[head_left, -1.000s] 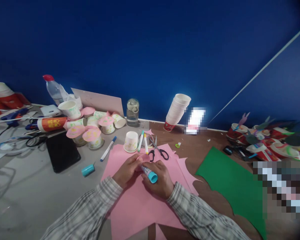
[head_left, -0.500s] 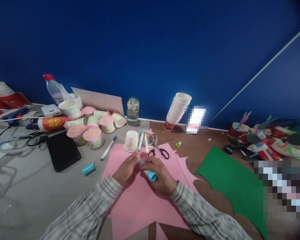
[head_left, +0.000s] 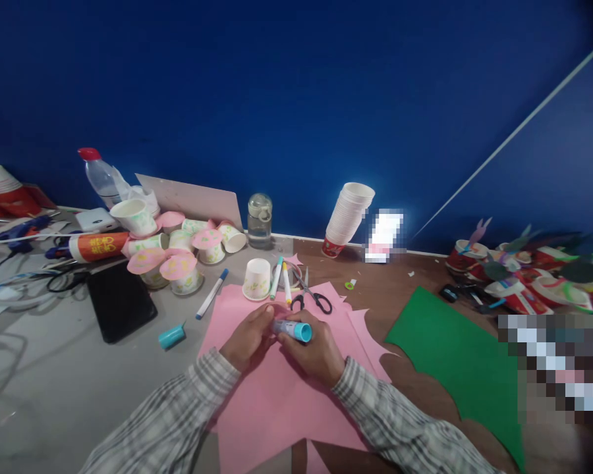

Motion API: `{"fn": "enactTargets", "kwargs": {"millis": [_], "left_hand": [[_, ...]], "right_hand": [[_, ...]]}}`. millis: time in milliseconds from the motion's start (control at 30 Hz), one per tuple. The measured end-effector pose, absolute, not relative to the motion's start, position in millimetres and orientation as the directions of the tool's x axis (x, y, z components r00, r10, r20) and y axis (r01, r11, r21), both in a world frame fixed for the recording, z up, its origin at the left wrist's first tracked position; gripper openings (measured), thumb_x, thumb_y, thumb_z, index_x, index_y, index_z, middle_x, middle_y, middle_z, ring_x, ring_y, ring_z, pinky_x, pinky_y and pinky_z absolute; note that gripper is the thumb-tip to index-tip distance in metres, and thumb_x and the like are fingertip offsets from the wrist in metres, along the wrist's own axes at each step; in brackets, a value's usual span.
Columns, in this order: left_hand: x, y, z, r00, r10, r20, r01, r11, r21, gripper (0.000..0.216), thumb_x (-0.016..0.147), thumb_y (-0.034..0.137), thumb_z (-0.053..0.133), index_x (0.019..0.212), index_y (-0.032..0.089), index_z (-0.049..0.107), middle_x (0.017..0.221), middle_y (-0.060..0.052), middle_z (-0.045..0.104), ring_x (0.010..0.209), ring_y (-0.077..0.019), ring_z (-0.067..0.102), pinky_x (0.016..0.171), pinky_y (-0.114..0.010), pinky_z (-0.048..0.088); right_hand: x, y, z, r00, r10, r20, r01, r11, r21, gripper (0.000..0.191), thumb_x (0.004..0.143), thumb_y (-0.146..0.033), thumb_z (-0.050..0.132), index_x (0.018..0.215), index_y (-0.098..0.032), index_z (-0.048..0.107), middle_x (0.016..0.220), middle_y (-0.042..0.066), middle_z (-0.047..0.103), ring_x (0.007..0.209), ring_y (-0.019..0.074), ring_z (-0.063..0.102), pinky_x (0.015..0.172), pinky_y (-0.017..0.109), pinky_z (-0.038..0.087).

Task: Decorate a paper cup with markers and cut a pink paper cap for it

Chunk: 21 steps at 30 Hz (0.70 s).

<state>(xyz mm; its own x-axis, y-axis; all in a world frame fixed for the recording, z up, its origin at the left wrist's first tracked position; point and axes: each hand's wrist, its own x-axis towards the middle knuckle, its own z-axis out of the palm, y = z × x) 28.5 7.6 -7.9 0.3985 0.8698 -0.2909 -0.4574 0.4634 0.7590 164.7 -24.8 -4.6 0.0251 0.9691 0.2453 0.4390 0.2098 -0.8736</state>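
Observation:
My right hand point(head_left: 317, 349) is closed round a glue stick point(head_left: 291, 329), its light-blue base turned toward me and right. Close beside it, my left hand point(head_left: 250, 339) is closed with thumb and fingers pinched; a bit of pink paper point(head_left: 278, 309) seems to show at its fingertips, though most is hidden. The front end of the glue stick meets the left fingers. Under both hands lie large pink paper sheets point(head_left: 277, 408). A light-blue glue cap point(head_left: 172, 336) rests on the grey table to the left. An upturned paper cup point(head_left: 257, 280) stands just beyond my hands.
Black-handled scissors point(head_left: 321, 303) and markers point(head_left: 275, 280) lie behind my hands. Cups with pink paper tops point(head_left: 178, 263) crowd the left, near a black tablet point(head_left: 121, 303). A leaning cup stack point(head_left: 348, 214), a water bottle point(head_left: 259, 224) and green paper point(head_left: 449, 355) stand or lie around.
The glue stick has swung in my right hand, its blue base now higher and pointing more to the right. My left hand stays in nearly the same place.

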Motion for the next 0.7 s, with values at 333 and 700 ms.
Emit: {"fn": "enactTargets", "kwargs": {"millis": [333, 700], "left_hand": [[30, 9, -9, 0.366, 0.881, -0.300, -0.463, 0.452, 0.762, 0.038, 0.054, 0.046, 0.071, 0.077, 0.018, 0.060, 0.058, 0.002, 0.054, 0.055, -0.0161, 0.051, 0.048, -0.027, 0.045], [30, 8, -16, 0.399, 0.868, -0.294, -0.422, 0.459, 0.782, 0.038, 0.054, 0.036, 0.072, 0.086, 0.019, 0.063, 0.082, -0.006, 0.063, 0.076, -0.0213, 0.056, 0.060, -0.030, 0.048]], "right_hand": [[172, -25, 4, 0.025, 0.961, 0.274, 0.433, 0.236, -0.870, 0.008, 0.065, -0.024, 0.068, 0.070, -0.021, 0.062, 0.062, -0.002, 0.067, 0.052, 0.0171, 0.062, 0.048, 0.023, 0.048], [172, -27, -5, -0.301, 0.742, 0.598, 0.747, 0.573, -0.335, 0.013, 0.073, -0.028, 0.060, 0.084, -0.021, 0.059, 0.064, -0.001, 0.068, 0.051, 0.0175, 0.059, 0.058, 0.031, 0.036]]}}
